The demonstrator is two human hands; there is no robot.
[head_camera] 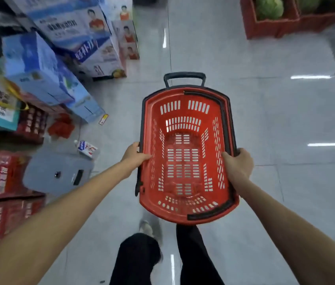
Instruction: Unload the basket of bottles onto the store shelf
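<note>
- Carrying the empty red basket above the floor; no bottles inside, so unloading looks finished.
- Left hand and right hand grip opposite side rims, fingers curled over; keep it level.

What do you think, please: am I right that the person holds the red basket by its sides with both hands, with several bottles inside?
Not quite: the head view shows the red basket empty, with no bottles inside. The left hand and right hand do hold it by its sides.
</note>
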